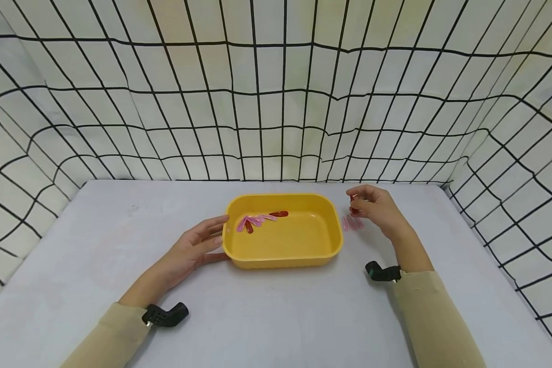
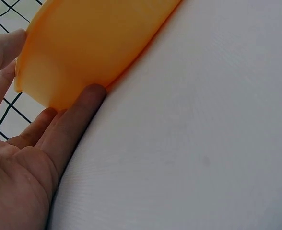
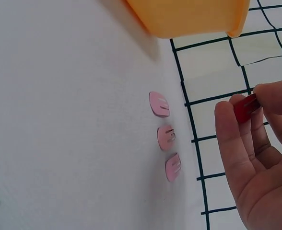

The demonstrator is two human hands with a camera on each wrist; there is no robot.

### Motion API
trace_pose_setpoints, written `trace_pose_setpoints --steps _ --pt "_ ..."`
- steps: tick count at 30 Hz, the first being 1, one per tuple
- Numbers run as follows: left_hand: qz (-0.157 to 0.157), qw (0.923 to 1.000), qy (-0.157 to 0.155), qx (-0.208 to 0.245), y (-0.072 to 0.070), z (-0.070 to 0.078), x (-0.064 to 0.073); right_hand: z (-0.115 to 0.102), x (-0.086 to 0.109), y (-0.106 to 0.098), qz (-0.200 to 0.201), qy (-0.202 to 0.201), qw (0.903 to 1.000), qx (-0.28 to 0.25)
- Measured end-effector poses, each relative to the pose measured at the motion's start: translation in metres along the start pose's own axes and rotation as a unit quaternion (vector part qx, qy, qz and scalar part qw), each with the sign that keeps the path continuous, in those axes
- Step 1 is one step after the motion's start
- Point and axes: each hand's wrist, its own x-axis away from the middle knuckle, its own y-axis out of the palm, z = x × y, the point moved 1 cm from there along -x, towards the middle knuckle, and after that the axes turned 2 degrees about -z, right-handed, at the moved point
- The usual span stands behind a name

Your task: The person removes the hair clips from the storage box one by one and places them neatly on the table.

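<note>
A yellow tray (image 1: 285, 248) stands on the table, with several pink hair clips (image 1: 242, 224) and two red hair clips (image 1: 279, 213) at its far left. My left hand (image 1: 195, 248) rests against the tray's left end, fingers fairly straight, fingertips at the rim and thumb low on the wall. Right of the tray, my right hand (image 1: 382, 212) pinches a red snap hair clip (image 3: 246, 109) between thumb and fingers, raised over the table. Three pink hair clips (image 3: 166, 137) lie in a row on the table below that hand.
White cloth covers the table (image 1: 276, 317). Behind it and along both sides stands a black wire grid (image 1: 282, 92) backed with white sheeting. A black wrist device (image 1: 165, 315) sits on the left sleeve, another (image 1: 382, 272) on the right.
</note>
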Motion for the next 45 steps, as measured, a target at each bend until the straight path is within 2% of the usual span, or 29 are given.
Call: trace_pose_setpoints --steps 23,34,45 --pt "-0.004 1.0 0.003 0.002 0.002 0.001 -0.001 0.014 0.003 -0.012 0.018 0.053 0.997 0.053" --pt "-0.002 1.0 0.0 0.003 0.002 0.002 0.0 0.018 0.002 -0.016 0.011 0.059 0.9949 0.081" --pt "-0.002 1.0 0.0 0.0 0.001 0.001 -0.001 0.019 0.003 -0.024 0.026 0.077 0.9922 0.095"
